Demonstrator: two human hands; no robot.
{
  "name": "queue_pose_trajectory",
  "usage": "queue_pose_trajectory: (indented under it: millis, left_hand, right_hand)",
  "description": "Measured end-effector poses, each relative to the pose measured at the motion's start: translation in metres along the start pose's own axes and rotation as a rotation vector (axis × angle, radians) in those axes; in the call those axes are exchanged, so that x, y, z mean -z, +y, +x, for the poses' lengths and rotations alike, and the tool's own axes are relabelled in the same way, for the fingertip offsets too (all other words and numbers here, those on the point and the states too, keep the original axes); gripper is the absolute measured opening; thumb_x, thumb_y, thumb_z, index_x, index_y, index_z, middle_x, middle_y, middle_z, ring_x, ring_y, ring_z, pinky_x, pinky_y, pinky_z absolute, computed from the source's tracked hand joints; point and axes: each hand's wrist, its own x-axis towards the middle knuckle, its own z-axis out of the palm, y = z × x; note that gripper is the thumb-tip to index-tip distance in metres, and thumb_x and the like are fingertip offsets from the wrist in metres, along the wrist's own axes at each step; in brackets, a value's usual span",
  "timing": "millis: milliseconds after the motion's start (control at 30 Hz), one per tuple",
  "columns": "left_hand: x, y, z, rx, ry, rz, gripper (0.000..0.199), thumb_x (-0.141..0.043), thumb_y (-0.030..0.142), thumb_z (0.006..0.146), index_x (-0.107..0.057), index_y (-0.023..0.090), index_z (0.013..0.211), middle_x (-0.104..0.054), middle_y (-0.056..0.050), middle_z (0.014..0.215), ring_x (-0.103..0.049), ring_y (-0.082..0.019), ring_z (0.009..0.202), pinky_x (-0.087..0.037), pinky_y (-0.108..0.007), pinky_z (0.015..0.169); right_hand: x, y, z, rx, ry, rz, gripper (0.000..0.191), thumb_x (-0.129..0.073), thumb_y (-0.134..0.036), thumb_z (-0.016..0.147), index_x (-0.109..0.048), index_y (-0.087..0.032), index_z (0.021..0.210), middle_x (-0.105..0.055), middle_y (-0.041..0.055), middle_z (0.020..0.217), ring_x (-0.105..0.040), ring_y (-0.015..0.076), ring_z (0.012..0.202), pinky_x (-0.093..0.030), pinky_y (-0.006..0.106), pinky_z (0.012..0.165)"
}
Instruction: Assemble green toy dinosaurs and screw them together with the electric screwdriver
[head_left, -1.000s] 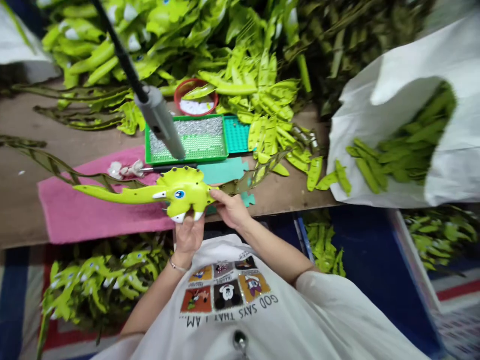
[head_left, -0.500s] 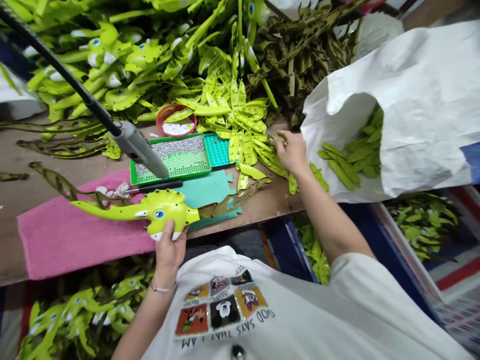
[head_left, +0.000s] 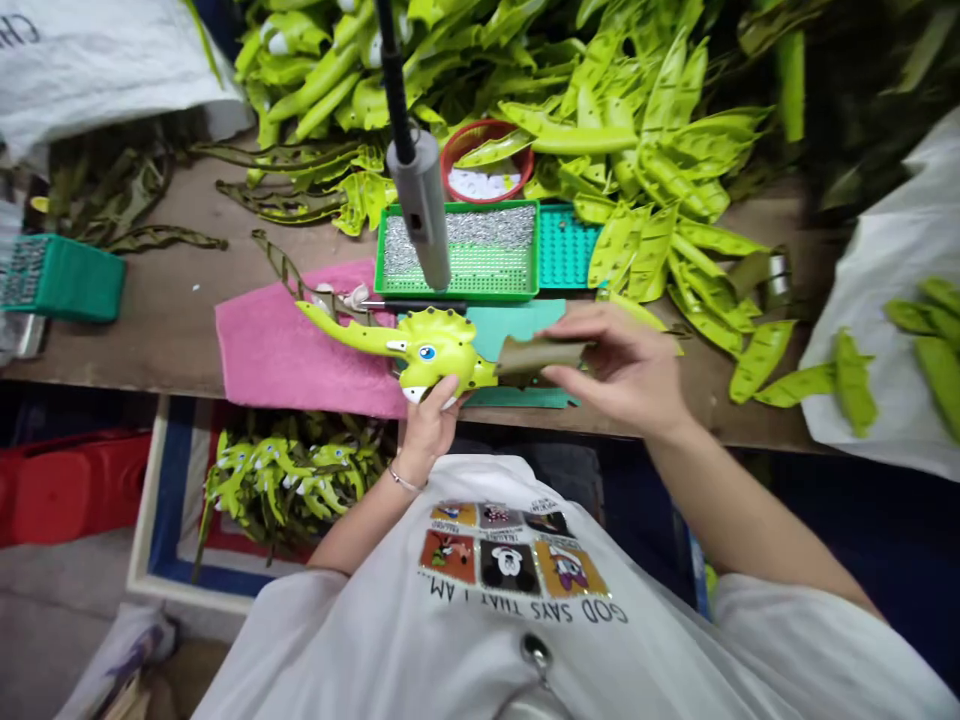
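Observation:
My left hand (head_left: pixel 429 420) grips the underside of a lime-green triceratops-shaped toy (head_left: pixel 439 350), which has a blue eye, white horn tips and a long tapering end pointing left. My right hand (head_left: pixel 622 370) pinches an olive-brown strip (head_left: pixel 540 356) between thumb and fingers, close to the toy's right end. The strip's left end meets the toy, but I cannot tell whether it is fixed there. The toy lies just above a pink towel (head_left: pixel 300 345) and a teal foam sheet (head_left: pixel 517 327).
A grey tool (head_left: pixel 420 205) hangs on a black rod above a green tray of silver studs (head_left: pixel 456 250). Beside them are a teal studded tray (head_left: pixel 568 245) and a red dish (head_left: pixel 487 160). Green pieces are heaped behind, and a white sack (head_left: pixel 892 330) stands right.
My right hand has come back from the heap near the sack to the toy, now pinching the olive-brown strip. My left hand stays on the toy. The view has swung, showing more of the table's left.

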Motion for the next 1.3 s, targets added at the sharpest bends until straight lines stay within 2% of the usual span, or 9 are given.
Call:
queue_pose_trajectory:
  millis: [167, 333, 500, 700, 833, 933, 1100, 1200, 1300]
  left_hand:
    - [0.002, 0.001, -0.003, -0.014, -0.014, -0.013, 0.064, -0.096, 0.038, 0.049, -0.071, 0.023, 0.105, -0.077, -0.003, 0.102, -0.073, -0.021, 0.095, -0.059, -0.035, 0.086]
    - [0.002, -0.005, -0.004, -0.059, -0.021, -0.001, 0.057, -0.097, 0.034, 0.046, -0.072, 0.021, 0.095, -0.078, -0.003, 0.095, -0.073, -0.020, 0.088, -0.059, -0.031, 0.083]
    - [0.004, -0.006, -0.005, -0.120, 0.017, 0.000, 0.044, -0.096, 0.028, 0.052, -0.073, 0.020, 0.088, -0.078, -0.001, 0.090, -0.073, -0.016, 0.083, -0.057, -0.026, 0.080]
    - [0.007, 0.001, -0.005, -0.127, 0.030, 0.008, 0.037, -0.094, 0.029, 0.055, -0.074, 0.021, 0.085, -0.077, -0.001, 0.090, -0.072, -0.015, 0.083, -0.057, -0.024, 0.079]
    - [0.013, 0.005, -0.006, -0.168, 0.084, 0.055, 0.042, -0.095, 0.028, 0.052, -0.072, 0.019, 0.086, -0.077, -0.001, 0.088, -0.072, -0.015, 0.081, -0.057, -0.024, 0.077]
    - [0.018, 0.007, -0.005, -0.230, 0.085, 0.126, 0.046, -0.095, 0.030, 0.053, -0.071, 0.021, 0.091, -0.078, -0.001, 0.090, -0.073, -0.016, 0.085, -0.057, -0.025, 0.079]
    - [0.027, 0.006, -0.007, -0.231, 0.068, 0.107, 0.045, -0.094, 0.039, 0.061, -0.071, 0.022, 0.095, -0.078, -0.002, 0.099, -0.073, -0.016, 0.098, -0.057, -0.023, 0.087]
    - [0.037, 0.006, -0.021, -0.021, 0.002, 0.160, 0.044, -0.084, 0.055, 0.072, -0.073, 0.018, 0.092, -0.079, -0.009, 0.094, -0.075, -0.020, 0.097, -0.059, -0.030, 0.090]
    - [0.044, 0.013, -0.038, 0.210, -0.305, 0.475, 0.040, -0.077, 0.054, 0.080, -0.076, 0.015, 0.089, -0.077, -0.012, 0.079, -0.077, -0.024, 0.078, -0.063, -0.036, 0.076]
  right_hand:
    - [-0.047, 0.004, -0.028, 0.100, -0.074, -0.089, 0.023, -0.072, -0.025, 0.083, -0.075, -0.024, 0.106, -0.075, 0.0058, 0.099, -0.071, 0.0167, 0.085, -0.059, 0.033, 0.078]
    - [-0.060, 0.004, -0.035, 0.135, -0.061, -0.193, 0.022, -0.067, -0.021, 0.087, -0.074, -0.024, 0.108, -0.075, 0.0065, 0.100, -0.070, 0.0176, 0.089, -0.060, 0.035, 0.079]
    - [-0.070, -0.001, -0.030, 0.294, -0.093, -0.247, 0.023, -0.063, -0.014, 0.087, -0.071, -0.017, 0.109, -0.073, 0.0091, 0.099, -0.065, 0.0188, 0.089, -0.058, 0.037, 0.079]
    - [-0.077, -0.003, -0.030, 0.282, -0.168, -0.339, 0.027, -0.058, -0.009, 0.086, -0.070, -0.016, 0.110, -0.069, 0.0111, 0.098, -0.058, 0.0213, 0.090, -0.055, 0.039, 0.079]
    - [-0.073, -0.008, -0.031, 0.174, -0.247, -0.278, 0.029, -0.062, -0.019, 0.089, -0.069, -0.017, 0.117, -0.071, 0.0120, 0.109, -0.060, 0.0230, 0.097, -0.053, 0.042, 0.088]
    - [-0.062, -0.016, -0.017, -0.059, -0.459, -0.262, 0.041, -0.068, -0.039, 0.089, -0.067, -0.018, 0.125, -0.072, 0.0123, 0.116, -0.065, 0.0246, 0.102, -0.051, 0.039, 0.087]
    - [-0.062, -0.026, 0.018, -0.368, -0.770, -0.280, 0.037, -0.072, -0.050, 0.085, -0.076, -0.024, 0.111, -0.075, 0.0026, 0.080, -0.066, 0.0179, 0.074, -0.037, 0.027, 0.064]
    - [-0.074, -0.024, 0.029, -0.372, -0.794, -0.366, 0.035, -0.073, -0.051, 0.083, -0.078, -0.025, 0.106, -0.075, 0.0035, 0.080, -0.066, 0.0187, 0.076, -0.032, 0.027, 0.061]
    - [-0.084, -0.018, 0.033, -0.365, -0.838, -0.400, 0.032, -0.074, -0.050, 0.082, -0.079, -0.025, 0.102, -0.076, 0.0047, 0.083, -0.067, 0.0193, 0.080, -0.033, 0.027, 0.061]
